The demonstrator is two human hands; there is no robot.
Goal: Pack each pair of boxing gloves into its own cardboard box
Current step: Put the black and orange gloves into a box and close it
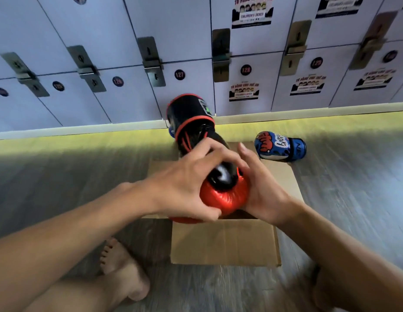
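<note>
Ideally the red-and-black padded boxing glove with a laced cuff (225,194) goes into the open brown cardboard box (225,242) padded end first and turned flat, so its mate can nest beside it and the flaps can close. The tall black cuff, tilted up toward the white numbered lockers (128,97) at the top of the frame, looks most likely to catch on the far rim, so I would lower it last and press it down. The glove sits at the centre of the frame, held above the box mouth and not yet resting inside. The left hand (187,185) reaches in from the lower left and grips it from above, fingers curled over the black part, thumb under the red end. The right hand (263,194) comes from the lower right and cups the other side, closed on the padding. A red sliver below the left hand may be a second glove; I cannot tell. A blue patterned boxing glove (279,146) lies on the grey wooden floor (353,199) at upper right, apart from the box.
</note>
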